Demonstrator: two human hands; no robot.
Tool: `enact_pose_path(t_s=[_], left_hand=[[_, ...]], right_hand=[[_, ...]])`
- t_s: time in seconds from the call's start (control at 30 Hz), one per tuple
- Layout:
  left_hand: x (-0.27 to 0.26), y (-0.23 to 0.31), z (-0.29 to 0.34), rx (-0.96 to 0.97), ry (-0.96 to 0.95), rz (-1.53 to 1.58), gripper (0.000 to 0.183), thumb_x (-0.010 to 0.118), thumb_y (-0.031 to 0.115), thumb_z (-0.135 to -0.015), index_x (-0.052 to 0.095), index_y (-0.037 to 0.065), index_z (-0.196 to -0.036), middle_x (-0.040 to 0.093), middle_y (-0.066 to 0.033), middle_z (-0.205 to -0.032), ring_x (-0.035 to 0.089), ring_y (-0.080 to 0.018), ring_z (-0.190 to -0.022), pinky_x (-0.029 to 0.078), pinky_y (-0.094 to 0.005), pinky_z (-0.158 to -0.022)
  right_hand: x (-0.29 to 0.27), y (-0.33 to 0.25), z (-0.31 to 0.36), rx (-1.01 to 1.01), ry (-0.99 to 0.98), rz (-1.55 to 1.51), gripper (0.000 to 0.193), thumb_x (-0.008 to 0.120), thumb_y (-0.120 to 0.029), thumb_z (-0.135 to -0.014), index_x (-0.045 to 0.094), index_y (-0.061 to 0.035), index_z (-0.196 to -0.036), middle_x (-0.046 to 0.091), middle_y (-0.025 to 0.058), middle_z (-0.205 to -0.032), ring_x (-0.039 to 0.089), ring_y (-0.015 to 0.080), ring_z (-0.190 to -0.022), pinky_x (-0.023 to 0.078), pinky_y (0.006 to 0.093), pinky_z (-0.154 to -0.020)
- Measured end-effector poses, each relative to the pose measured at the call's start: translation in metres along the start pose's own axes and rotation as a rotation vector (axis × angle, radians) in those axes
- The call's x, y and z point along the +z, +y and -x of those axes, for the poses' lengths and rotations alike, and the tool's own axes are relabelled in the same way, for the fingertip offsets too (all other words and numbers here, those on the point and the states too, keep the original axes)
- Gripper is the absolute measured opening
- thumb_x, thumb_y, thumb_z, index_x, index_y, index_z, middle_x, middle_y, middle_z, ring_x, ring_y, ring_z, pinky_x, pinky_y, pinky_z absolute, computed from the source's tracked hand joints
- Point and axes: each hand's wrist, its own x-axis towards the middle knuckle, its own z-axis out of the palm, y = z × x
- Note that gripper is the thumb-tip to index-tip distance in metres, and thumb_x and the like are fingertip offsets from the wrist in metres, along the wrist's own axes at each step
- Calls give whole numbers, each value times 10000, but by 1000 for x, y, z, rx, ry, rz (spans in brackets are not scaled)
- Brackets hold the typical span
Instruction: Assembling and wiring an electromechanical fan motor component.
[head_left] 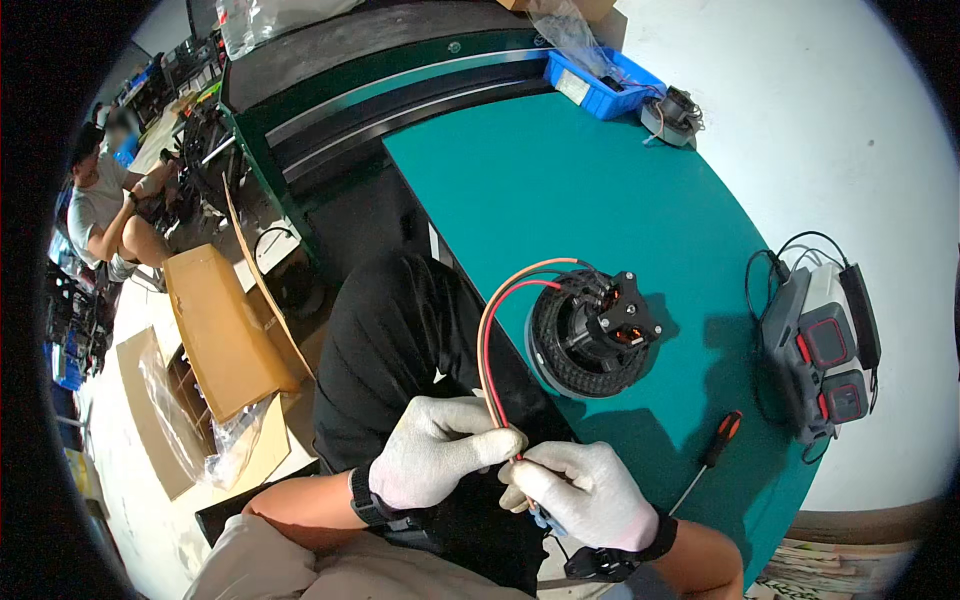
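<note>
Pinching a bundle of thin wires (487, 350) with both hands, low over the near edge of the table and the wearer's lap. Left hand (425, 455), white-gloved, black band at the wrist: thumb and forefinger closed on the bundle. Right hand (595, 495), gloved alike, just beside it: thumb and fingertips closed on the lower stretch; wire ends mostly hidden by the fingers. Something small and bluish shows under the right palm, too covered to identify.

Wires, one red and one tan plainly visible, arc up and over to a round black motor-like unit (590, 335), ribbed round the side, dark bracket on top, copper colour showing within. Unit sits on the teal tabletop (560, 190), near its left edge, beyond the hands.

Right of the unit: a screwdriver (713, 453), red-and-black handle pointing away. Farther right, by the white wall, a grey case (790, 345) with red-trimmed black blocks and dark cables. Far end: blue bin (610, 98), a second motor-like piece (675, 117) beside it.

Left, on the floor: open cardboard box (225, 330). Beyond, another person (105, 205), seated.
</note>
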Motion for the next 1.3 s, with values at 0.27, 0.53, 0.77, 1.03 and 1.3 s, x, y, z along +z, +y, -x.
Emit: enact_pose_path(t_s=[0.27,0.53,0.77,1.03,1.3], left_hand=[[-12,7,-7,-26,153,-21,301,793,254,-941,787,-47,-938,715,-57,-798,592,-99,-657,449,-262,-612],[-23,11,-11,4,179,-14,322,798,287,-935,770,-33,-926,706,-55,-778,568,-94,-625,429,-254,-589],[-26,12,-12,48,185,-76,342,789,309,-938,765,-32,-936,690,-50,-763,559,-92,-623,417,-252,-587],[-33,15,-11,43,218,-39,355,782,326,-931,770,-29,-950,683,-43,-758,548,-90,-634,411,-259,-589],[-35,17,-10,41,210,-60,375,773,340,-935,777,-32,-978,683,-46,-756,548,-88,-634,409,-260,-588]], right_hand=[[-6,4,2,27,-178,-141,313,562,-185,-1100,684,64,-1245,782,105,-1033,730,131,-962,576,274,-856],[-3,10,-2,-97,-276,-189,395,511,-94,-1085,525,48,-1454,741,170,-1228,744,173,-980,590,314,-906],[-3,11,-2,2,-286,-167,444,568,-29,-1053,484,29,-1485,714,183,-1292,746,189,-1016,596,322,-926],[-6,10,0,-147,-328,-98,468,587,-38,-1050,466,45,-1494,705,196,-1314,740,222,-1097,588,349,-964],[-4,11,-1,-102,-338,-132,472,570,-41,-1059,455,61,-1505,700,214,-1317,735,222,-1094,589,351,-964]])
